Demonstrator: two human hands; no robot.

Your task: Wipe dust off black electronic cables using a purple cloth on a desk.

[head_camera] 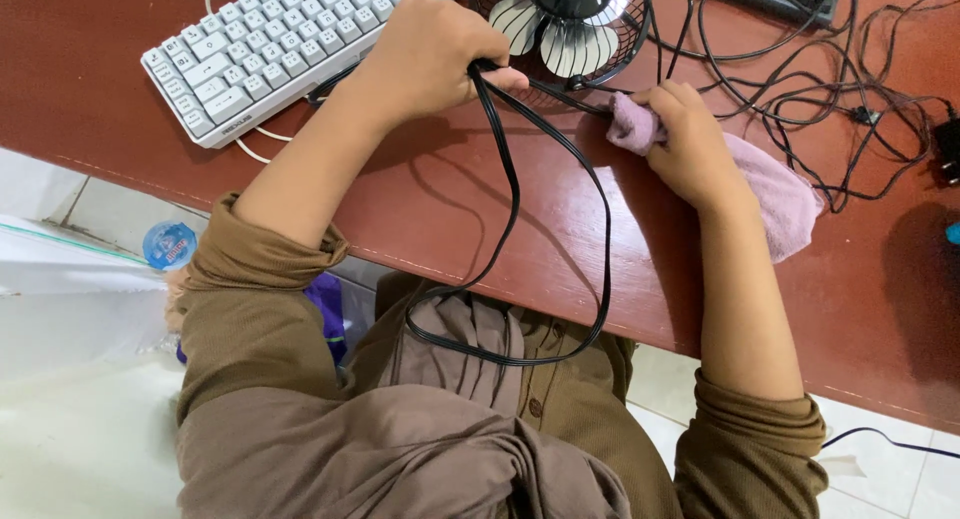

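Two loops of slack worry me first: the black cable (pixel 510 209) hangs off the near table edge (pixel 560 299) and droops into my lap, well below my fingers, so any knee or sleeve movement could tug it and drag whatever it is plugged into. Up from there, my left hand (pixel 425 59) is curled tightly shut around that cable, the doubled strand running out just under the thumb; if I pull hard with it, I judge the small desk fan (pixel 570 24) just beyond my fingertips could slide or tip toward me. My right hand (pixel 690 144) is closed on a bunched pink cloth (pixel 770 194), its fingers pinching the cloth around the cable where it runs toward the fan's base, with the rest of the cloth trailing behind the wrist on the red-brown table. I cannot tell how firmly the cloth grips the cable. Wiping with too much force could kink the strand or snag it against the fan's wire guard. To the left of my left knuckles sits a white keyboard (pixel 290 44), close enough to be knocked by that forearm. Farther right of my right fingers lies a tangle of thin black wires (pixel 830 89), which the cloth's tail could catch and pull along.
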